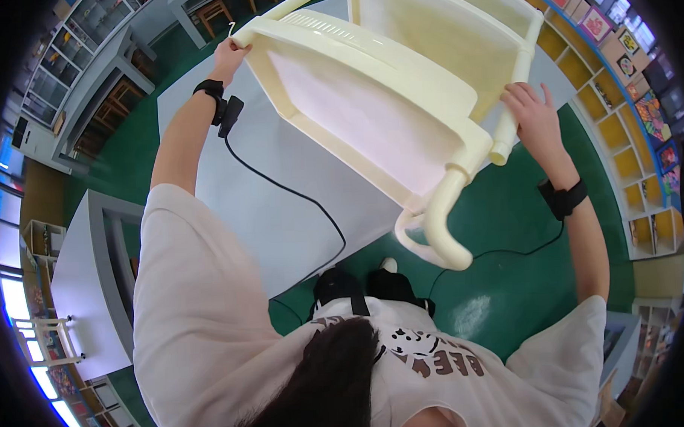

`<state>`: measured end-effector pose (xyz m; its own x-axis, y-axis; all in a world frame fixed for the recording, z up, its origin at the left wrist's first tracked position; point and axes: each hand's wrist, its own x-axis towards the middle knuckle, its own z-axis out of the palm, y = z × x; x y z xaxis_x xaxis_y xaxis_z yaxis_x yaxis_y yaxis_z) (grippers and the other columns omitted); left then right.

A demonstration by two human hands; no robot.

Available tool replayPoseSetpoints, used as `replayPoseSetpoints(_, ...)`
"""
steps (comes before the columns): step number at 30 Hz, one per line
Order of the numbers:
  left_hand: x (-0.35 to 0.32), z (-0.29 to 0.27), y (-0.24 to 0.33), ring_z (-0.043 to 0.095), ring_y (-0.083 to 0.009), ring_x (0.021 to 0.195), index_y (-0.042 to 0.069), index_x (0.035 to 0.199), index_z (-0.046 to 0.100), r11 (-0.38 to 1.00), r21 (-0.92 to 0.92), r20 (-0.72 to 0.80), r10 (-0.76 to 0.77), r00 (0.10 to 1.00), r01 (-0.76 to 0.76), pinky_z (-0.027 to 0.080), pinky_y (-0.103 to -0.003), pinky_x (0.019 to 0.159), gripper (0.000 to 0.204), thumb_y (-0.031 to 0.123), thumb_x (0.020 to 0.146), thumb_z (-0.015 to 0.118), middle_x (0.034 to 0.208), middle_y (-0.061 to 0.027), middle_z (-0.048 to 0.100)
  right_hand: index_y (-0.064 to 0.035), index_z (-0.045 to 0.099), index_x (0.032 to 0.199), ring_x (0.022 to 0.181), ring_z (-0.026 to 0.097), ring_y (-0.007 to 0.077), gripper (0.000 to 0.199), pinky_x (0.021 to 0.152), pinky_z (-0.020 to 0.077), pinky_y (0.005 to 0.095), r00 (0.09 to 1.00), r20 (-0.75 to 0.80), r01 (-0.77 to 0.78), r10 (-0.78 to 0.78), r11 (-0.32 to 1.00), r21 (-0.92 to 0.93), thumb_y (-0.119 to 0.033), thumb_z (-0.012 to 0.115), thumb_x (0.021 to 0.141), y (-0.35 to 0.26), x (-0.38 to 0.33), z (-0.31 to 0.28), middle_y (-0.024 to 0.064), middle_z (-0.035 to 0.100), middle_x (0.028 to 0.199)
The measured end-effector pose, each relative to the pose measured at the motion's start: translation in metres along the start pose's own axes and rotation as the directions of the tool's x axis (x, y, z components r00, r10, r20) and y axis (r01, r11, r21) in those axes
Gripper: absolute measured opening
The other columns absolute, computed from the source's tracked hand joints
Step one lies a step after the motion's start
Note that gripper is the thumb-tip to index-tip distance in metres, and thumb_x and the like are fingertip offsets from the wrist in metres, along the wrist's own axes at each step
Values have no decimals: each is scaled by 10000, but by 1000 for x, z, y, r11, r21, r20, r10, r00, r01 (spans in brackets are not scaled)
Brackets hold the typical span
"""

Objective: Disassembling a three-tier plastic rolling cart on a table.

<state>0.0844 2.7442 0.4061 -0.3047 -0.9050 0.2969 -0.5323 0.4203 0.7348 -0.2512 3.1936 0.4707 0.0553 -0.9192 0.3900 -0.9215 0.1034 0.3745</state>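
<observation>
A cream plastic storage rack (382,69) with tray-like tiers and tube posts is tilted over the table, filling the upper middle. My left hand (231,58) is closed on its far left corner, where the tube meets the tray; a small white hook shape sticks up there. At the other end, my right hand (533,116) has its fingers bent over a straight tube post (506,136), just above that post's open end. From the near right corner a curved tube piece (446,221) hangs toward me over the floor. The rack's far part is cut off by the upper edge.
Beneath the rack stands a pale grey table (282,215). Black cables run from the bands on my wrists. Another grey table (96,282) is at the left. Yellow-backed shelving (614,129) lines the right wall, and wooden stools (116,105) sit under the far-left counter.
</observation>
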Motion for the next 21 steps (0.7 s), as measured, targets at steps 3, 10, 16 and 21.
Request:
replayPoseSetpoints(3,-13,6,1,551,-153,716,-10,874,546,994,-74,15,80,997,-78,422,-274,653,281,144,667,656,786,-66,592,-112,490,990,1036,433,211,379,915,288,452,987,48,-152,153,988,-22,-40,593,633,5,-5,-31,35,499,1028)
replayPoseSetpoints(10,-16,15,-13,578,-250,663,-32,798,516,939,-64,-113,330,937,-338,436,-315,595,297,172,636,659,723,-135,593,-87,491,1059,975,471,262,413,834,349,351,892,47,-448,450,893,-38,-99,619,666,-58,-32,-161,79,517,1044)
replayPoseSetpoints(16,-28,0,-24,577,-206,702,-15,877,542,907,-252,-28,342,939,-338,443,-308,638,328,148,624,672,766,-123,597,-58,542,964,881,507,257,313,775,377,327,883,-6,-468,469,882,53,-69,618,661,-215,-1,-201,91,563,929)
replayPoseSetpoints(21,-30,2,1,551,-158,826,35,1089,475,818,-562,289,328,900,-118,435,-279,719,531,127,616,700,931,-66,572,-67,548,879,730,520,245,221,713,386,330,928,-8,-365,373,913,183,-67,605,665,-257,54,-195,71,568,783)
